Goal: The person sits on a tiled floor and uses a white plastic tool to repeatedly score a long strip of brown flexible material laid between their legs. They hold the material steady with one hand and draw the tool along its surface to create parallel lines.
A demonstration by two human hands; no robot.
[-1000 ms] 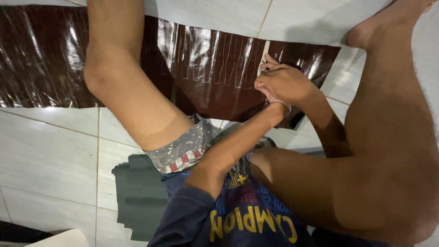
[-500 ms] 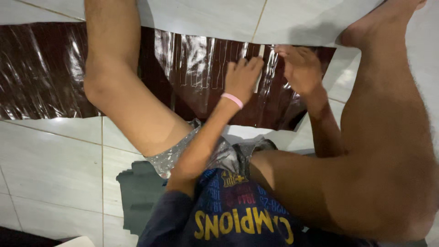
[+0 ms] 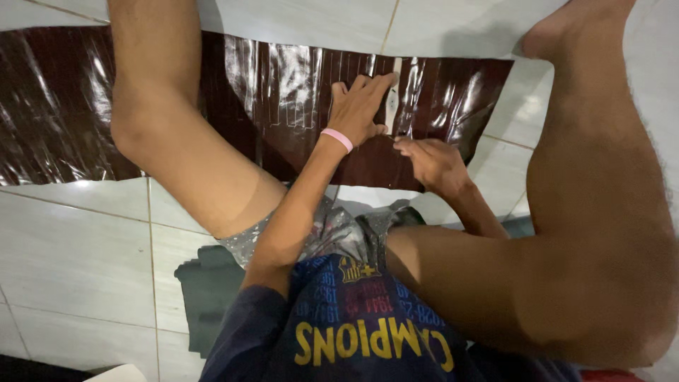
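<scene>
So there's this long dark brown sheet [image 3: 283, 92] spread flat on the white tiled floor [image 3: 71, 247], super glossy and crinkly, catching the light in streaks (looks like plastic film or foil, can't say which). Its long axis runs left to right across the view, from the left edge, under the person's bent left leg [image 3: 177, 155], to a slanted end near the right foot [image 3: 566, 28]. Toward the right part it's marked with lots of thin parallel lines running crosswise, top to bottom.

The left hand [image 3: 361, 106], pink band [image 3: 337, 139] on the wrist, lies palm down on the sheet with fingers spread flat, gripping nothing, just pressing. A pale narrow strip [image 3: 393, 99] runs crosswise right at its fingertips.

Just right of it and nearer the body, the right hand [image 3: 431, 163] sits at the sheet's near edge, fingers curled together; whether they're pinching something I can't tell.
</scene>
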